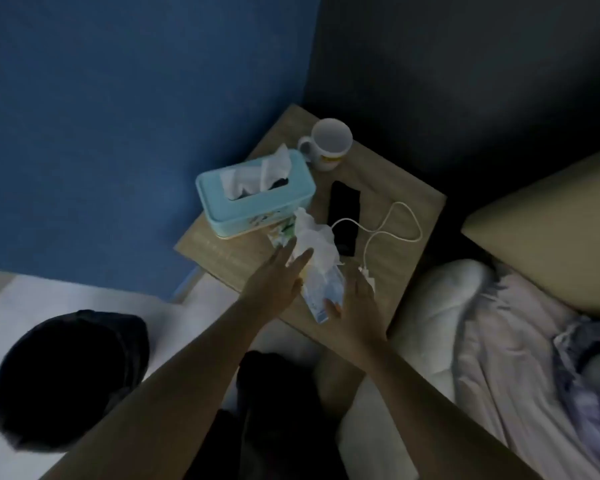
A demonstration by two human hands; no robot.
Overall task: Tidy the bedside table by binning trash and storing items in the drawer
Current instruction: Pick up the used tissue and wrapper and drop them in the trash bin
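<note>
A wooden bedside table [395,188] carries a light blue tissue box [253,202], a white mug [329,140], a black phone [343,206] and a white charger cable [392,230]. At the table's near edge lie a crumpled white tissue [314,240] and a blue-and-white wrapper [323,296]. My left hand [274,282] reaches over the trash with fingers spread, its fingertips at the tissue. My right hand [357,303] rests on the wrapper's right side, thumb on its lower end, fingers apart.
A black bin [70,379] stands on the pale floor at the lower left. A blue wall lies to the left and a dark wall behind. A bed with a pillow [440,299] and crumpled sheets sits right of the table.
</note>
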